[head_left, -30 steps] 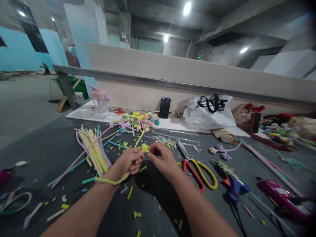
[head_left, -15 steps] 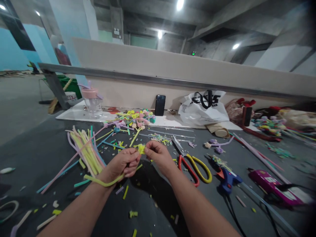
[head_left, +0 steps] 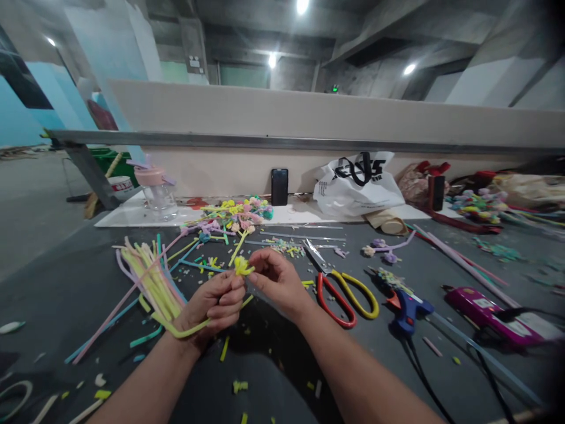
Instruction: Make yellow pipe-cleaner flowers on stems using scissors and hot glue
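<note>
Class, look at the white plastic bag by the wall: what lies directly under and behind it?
The white plastic bag rests on a white board along the beige wall, which stands behind it. A tan roll pokes out beside it. Anything beneath or inside the bag is covered.

Pipe cleaner bundle (head_left: 148,274) left of hands, scissors (head_left: 342,288) right — glue gun (head_left: 408,309) beyond, phone (head_left: 279,186) behind

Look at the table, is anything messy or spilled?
Yes. Small cut bits of pipe cleaner are scattered over the dark table around both hands, and a loose bundle of pipe cleaners fans out unevenly beside the left hand. Nothing looks broken.
</note>
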Demonstrator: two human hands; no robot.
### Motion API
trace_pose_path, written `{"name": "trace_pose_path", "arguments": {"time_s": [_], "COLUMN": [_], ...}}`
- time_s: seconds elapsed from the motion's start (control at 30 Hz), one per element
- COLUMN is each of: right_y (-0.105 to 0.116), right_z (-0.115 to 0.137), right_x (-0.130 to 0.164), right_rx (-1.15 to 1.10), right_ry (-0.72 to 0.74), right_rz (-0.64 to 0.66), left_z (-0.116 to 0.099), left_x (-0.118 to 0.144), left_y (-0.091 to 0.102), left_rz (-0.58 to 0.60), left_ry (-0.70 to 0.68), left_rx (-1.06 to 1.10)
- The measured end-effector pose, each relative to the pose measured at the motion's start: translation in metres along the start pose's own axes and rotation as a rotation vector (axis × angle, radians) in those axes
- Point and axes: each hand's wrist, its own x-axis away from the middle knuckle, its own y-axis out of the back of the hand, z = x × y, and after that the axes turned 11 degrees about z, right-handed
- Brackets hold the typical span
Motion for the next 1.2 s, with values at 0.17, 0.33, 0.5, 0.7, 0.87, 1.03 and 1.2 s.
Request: {"name": "trace_pose_path", "arguments": {"time_s": [0.17,0.33,0.5,0.7,0.87,1.03,1.2], "right_y": [0.0,0.002,0.0,0.003,0.006,0.015,0.025], "right_z": [-0.006,-0.007,-0.006,-0.007,-0.009,-0.01,-0.008], "right_x": [-0.001,-0.001,-0.002,-0.004,-0.006,-0.007,-0.008], "right_rx": [0.142,0.157,0.08,-0.282,-0.37,-0.335,-0.167], "right_ry": [0.029,0.014,-0.027,-0.126,-0.152,-0.331,-0.341], "right_rz": [-0.06,-0.068,-0.063,-0.01,-0.025,-0.018,0.03], "left_z": [-0.001,-0.002,0.0,-0.001,0.002,0.006,0.001], "left_x": [0.0,-0.002,-0.006,-0.009,-0.013,-0.016,-0.014], "left_y": [-0.002,-0.005,-0.008,-0.012,-0.009,-0.007,-0.011], "left_rz": [-0.026,-0.13,-0.21,-0.235,-0.252,-0.4,-0.467], "left_ry": [0.076,0.085,0.067,0.042,0.026,0.01,0.027], "left_rx": [-0.08,-0.184,-0.306,-0.353,-0.463,-0.884,-1.471]}}
